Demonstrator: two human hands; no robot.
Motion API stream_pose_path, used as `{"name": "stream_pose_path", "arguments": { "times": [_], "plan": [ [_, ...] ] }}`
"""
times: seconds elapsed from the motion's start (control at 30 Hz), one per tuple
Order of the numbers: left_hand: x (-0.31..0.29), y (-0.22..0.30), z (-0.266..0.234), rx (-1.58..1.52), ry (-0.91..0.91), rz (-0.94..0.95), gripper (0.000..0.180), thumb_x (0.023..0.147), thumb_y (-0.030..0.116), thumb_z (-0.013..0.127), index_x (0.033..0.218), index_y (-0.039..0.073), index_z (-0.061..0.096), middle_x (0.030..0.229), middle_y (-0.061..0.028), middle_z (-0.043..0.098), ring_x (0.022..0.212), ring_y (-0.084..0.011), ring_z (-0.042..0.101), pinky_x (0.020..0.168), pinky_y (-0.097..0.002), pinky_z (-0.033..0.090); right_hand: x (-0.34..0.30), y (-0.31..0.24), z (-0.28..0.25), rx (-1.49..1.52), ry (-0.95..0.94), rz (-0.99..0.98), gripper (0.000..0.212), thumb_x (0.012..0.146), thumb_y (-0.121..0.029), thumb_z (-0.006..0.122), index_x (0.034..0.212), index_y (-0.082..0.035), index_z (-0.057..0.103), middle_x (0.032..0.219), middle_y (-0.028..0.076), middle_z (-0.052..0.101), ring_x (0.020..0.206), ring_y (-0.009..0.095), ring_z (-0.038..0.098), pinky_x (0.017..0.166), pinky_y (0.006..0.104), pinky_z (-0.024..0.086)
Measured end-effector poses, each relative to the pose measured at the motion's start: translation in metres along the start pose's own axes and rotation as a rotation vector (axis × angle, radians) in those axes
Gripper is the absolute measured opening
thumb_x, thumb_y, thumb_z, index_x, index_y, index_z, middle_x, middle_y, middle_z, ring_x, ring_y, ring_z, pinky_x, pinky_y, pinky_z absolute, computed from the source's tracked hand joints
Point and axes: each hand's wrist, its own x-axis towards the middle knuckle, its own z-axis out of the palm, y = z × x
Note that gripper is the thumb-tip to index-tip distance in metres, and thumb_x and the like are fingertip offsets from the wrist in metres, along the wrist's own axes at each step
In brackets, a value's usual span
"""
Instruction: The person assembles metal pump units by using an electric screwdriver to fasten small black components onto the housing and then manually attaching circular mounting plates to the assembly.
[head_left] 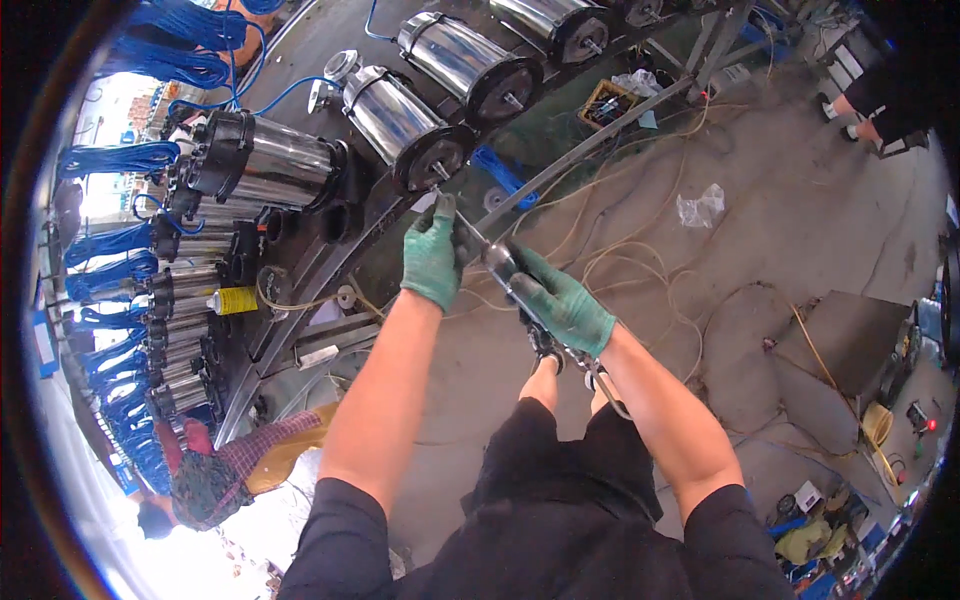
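Now, left hand [432, 262]: in green glove, it has its fingers bent together at the tip of the rod, near the shaft; whether they pinch the rod or only touch it, you cannot tell from this view.
Right hand [565, 305]: also in green glove, it is closed around the black tool, just beside your left hand and a little nearer to your body.
Tool [500, 262]: it is tilted, with its thin rod [472, 230] pointing from your right hand toward the left fingers.
Motor [390, 118]: shiny and cylindrical, it lies just beyond your left hand, with its shaft [440, 171] facing your fingertips.
Other motors [465, 62]: they lie farther ahead of both hands, in one row.
Yellow can [234, 300]: to the left of your left hand.
Blue coil [505, 178]: ahead of your right hand, lower down.
Hoses [640, 250]: on the floor, to the right of your right hand.
Plastic bag [702, 207]: well apart from your right hand, ahead and to its right.
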Motion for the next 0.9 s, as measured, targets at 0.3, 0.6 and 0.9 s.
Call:
{"name": "stream_pose_path", "arguments": {
  "times": [0.3,0.6,0.9],
  "plan": [
    [0.049,0.021,-0.021,0.171,-0.096,-0.041,0.026,0.094,0.039,0.078,0.097,0.014,0.071,0.071,0.0038,0.059,0.054,-0.0072,0.051,0.046,-0.0225,0.040,0.033,-0.003,0.019,0.036,0.065,0.136,0.076,0.103,-0.046,0.057,0.164,-0.012,0.029,0.104,0.003,0.063,0.079,0.011,0.057,0.069,0.0288,0.051],
    [0.058,0.032,-0.026,0.305,-0.127,-0.078,0.027,0.096,0.040,0.076,0.104,0.015,0.073,0.074,0.0061,0.058,0.059,-0.0054,0.052,0.048,-0.0232,0.039,0.042,-0.008,0.019,0.023,0.090,0.151,0.071,0.103,-0.046,0.056,0.164,-0.017,0.031,0.098,0.001,0.063,0.078,0.009,0.056,0.067,0.0259,0.050],
    [0.059,0.039,-0.023,0.258,-0.190,-0.058,0.025,0.095,0.040,0.076,0.099,0.015,0.072,0.074,0.0052,0.060,0.057,-0.0047,0.051,0.047,-0.0205,0.037,0.041,-0.020,0.019,-0.113,0.131,0.122,0.069,0.103,-0.046,0.057,0.162,-0.018,0.034,0.111,0.005,0.069,0.081,0.016,0.063,0.074,0.0330,0.056]
  ]
}}
